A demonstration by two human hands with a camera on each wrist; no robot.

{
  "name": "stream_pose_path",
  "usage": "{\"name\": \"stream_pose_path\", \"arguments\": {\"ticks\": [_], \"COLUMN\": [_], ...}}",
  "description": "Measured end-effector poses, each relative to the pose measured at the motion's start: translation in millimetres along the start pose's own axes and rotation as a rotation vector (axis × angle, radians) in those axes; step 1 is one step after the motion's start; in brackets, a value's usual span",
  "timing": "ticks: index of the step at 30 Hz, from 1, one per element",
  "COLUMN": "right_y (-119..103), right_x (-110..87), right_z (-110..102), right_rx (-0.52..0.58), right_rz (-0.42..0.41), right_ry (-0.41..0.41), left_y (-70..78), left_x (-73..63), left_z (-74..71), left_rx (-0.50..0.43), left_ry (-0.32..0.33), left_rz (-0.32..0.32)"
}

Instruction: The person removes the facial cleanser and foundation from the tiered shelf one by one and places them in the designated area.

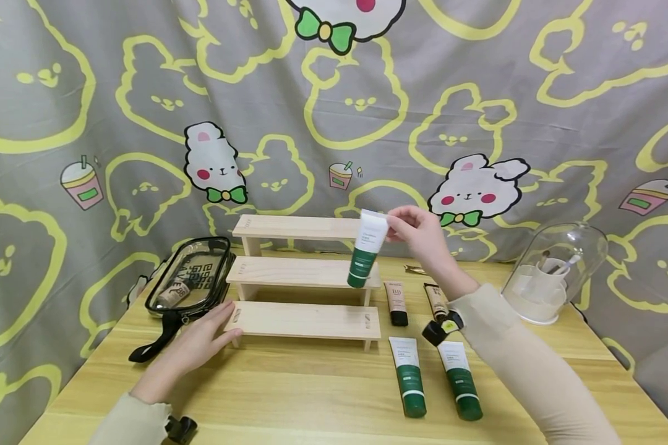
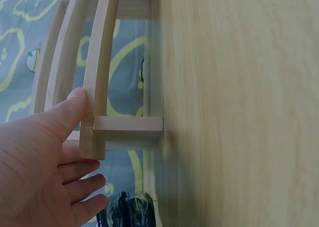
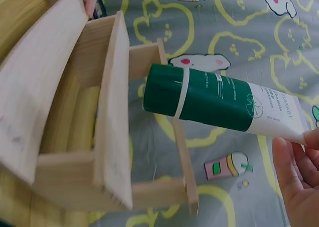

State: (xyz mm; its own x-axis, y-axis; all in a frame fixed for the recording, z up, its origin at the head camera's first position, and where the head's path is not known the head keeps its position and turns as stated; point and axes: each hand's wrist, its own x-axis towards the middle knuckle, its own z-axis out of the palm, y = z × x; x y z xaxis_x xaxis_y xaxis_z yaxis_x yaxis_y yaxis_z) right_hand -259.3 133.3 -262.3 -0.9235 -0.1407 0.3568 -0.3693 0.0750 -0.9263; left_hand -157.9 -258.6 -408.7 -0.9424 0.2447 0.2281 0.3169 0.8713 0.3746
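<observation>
My right hand (image 1: 420,238) pinches the crimped white end of a green-and-white squeeze tube (image 1: 365,248). The tube hangs cap down, slightly tilted, in front of the right part of a three-tier wooden display stand (image 1: 306,320). In the right wrist view the tube (image 3: 214,100) is apart from the tiers. My left hand (image 1: 203,340) holds the left end of the lowest tier, its thumb against the board (image 2: 94,82) in the left wrist view. Two more green-and-white tubes, a nearer-left one (image 1: 409,380) and a right one (image 1: 461,383), lie on the table.
A BB cream tube (image 1: 396,303) and a second beige tube (image 1: 435,300), partly hidden by my wrist, lie right of the stand. At left sits a clear pouch (image 1: 192,275) with a tube inside. A clear dome (image 1: 568,253) covers a white brush holder at right. A patterned curtain hangs behind.
</observation>
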Motion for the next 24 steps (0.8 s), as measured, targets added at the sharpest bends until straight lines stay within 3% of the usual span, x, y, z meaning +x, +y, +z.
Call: {"name": "stream_pose_path", "arguments": {"ticks": [9,17,24], "right_y": [18.1,34.6,58.1], "right_x": [-26.2,-50.3,-73.9], "right_z": [-46.3,-101.0,-149.1], "right_rx": [-0.049,-0.038,-0.101], "right_rz": [0.039,0.057,0.134], "right_ry": [-0.011,-0.021,-0.113], "left_y": [0.0,1.2,0.7], "left_x": [0.6,0.5,0.4], "left_z": [0.5,0.4,-0.4], "left_rx": [-0.002,-0.002,-0.007], "left_ry": [-0.007,-0.007,-0.009], "left_rz": [-0.009,-0.002,0.001]}}
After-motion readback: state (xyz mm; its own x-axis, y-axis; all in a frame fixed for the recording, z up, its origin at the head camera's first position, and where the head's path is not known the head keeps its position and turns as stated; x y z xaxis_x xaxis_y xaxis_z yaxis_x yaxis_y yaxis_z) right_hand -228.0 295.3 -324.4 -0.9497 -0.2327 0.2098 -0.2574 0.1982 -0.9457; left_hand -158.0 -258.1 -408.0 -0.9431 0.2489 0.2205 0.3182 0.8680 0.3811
